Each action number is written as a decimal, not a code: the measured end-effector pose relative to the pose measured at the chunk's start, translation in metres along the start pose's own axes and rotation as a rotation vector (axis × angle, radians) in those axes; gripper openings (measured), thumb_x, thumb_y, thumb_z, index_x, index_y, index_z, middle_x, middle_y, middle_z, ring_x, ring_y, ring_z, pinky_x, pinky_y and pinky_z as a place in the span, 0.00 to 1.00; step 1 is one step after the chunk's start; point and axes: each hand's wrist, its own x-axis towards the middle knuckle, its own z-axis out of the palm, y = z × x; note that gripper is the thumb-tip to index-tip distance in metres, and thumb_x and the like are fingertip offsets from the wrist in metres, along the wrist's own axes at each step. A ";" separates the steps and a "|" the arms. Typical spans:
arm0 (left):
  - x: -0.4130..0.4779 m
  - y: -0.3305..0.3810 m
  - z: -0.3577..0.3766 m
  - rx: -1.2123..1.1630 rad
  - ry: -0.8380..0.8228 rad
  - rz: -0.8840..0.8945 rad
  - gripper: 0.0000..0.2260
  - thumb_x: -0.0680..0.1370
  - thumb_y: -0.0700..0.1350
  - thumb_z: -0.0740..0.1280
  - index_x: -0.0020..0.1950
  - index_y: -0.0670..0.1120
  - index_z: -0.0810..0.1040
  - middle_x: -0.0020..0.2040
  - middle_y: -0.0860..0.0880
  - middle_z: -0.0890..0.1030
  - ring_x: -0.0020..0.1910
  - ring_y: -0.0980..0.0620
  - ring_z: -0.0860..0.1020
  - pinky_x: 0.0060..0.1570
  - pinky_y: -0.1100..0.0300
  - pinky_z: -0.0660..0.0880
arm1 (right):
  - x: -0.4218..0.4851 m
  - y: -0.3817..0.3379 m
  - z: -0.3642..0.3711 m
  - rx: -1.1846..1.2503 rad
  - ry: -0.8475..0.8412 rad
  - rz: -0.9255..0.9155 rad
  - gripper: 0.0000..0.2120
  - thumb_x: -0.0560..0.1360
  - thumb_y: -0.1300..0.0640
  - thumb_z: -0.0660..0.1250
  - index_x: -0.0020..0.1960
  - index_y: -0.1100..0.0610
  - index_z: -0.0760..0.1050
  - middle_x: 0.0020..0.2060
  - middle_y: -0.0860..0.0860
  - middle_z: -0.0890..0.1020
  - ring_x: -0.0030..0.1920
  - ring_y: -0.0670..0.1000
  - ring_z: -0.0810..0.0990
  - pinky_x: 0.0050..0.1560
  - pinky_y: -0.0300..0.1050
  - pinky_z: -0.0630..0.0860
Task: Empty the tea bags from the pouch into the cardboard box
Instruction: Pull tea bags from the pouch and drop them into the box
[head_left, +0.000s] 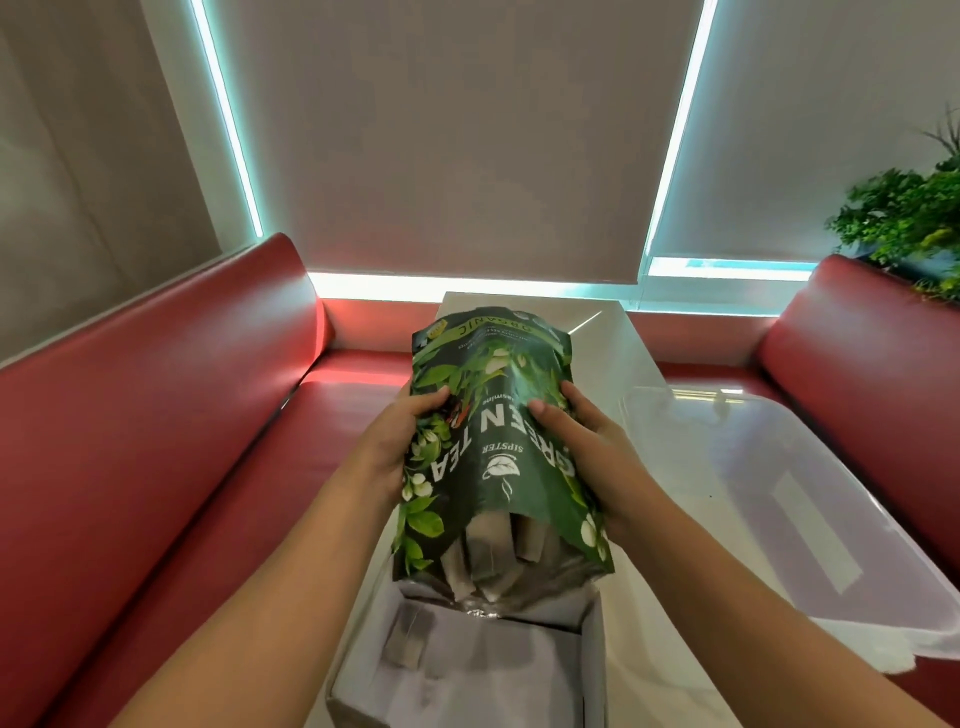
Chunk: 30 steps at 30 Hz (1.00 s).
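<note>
Fingers of the left hand (397, 441) and right hand (589, 447) are clamped on opposite sides of the pouch (493, 441), thumbs pressed on its glossy printed front. The pouch is upended: its sealed end points away beyond the fingertips, its open mouth hangs below the palms, just over the cardboard box (592, 644). One flat, papery tea bag (408, 636) already lies in the box, below the left wrist. Several more tea bags (493, 558) crowd the mouth, not yet dropped, so most of the emptying seems left. The foil-lined pouch looks crinkly and pliable; the box is stiff, pale and square-cornered.
</note>
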 end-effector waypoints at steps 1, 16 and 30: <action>0.002 -0.002 -0.003 0.005 0.024 -0.028 0.15 0.78 0.38 0.60 0.65 0.43 0.72 0.37 0.42 0.83 0.31 0.46 0.82 0.32 0.56 0.80 | 0.001 0.002 0.000 0.005 0.007 0.019 0.39 0.67 0.53 0.75 0.74 0.49 0.59 0.58 0.55 0.79 0.47 0.55 0.85 0.40 0.47 0.81; 0.021 -0.057 -0.036 0.457 0.281 -0.221 0.17 0.77 0.39 0.65 0.65 0.37 0.72 0.37 0.45 0.80 0.23 0.56 0.80 0.21 0.67 0.73 | 0.028 0.065 -0.021 -0.197 0.084 0.271 0.22 0.71 0.51 0.72 0.63 0.56 0.73 0.50 0.57 0.83 0.46 0.57 0.84 0.44 0.50 0.82; 0.043 -0.078 -0.063 0.667 0.239 -0.183 0.29 0.75 0.39 0.69 0.74 0.43 0.61 0.62 0.44 0.75 0.45 0.51 0.77 0.30 0.68 0.73 | -0.011 0.060 -0.026 -0.853 0.289 -0.427 0.07 0.75 0.57 0.67 0.53 0.53 0.77 0.49 0.46 0.76 0.49 0.45 0.75 0.49 0.36 0.70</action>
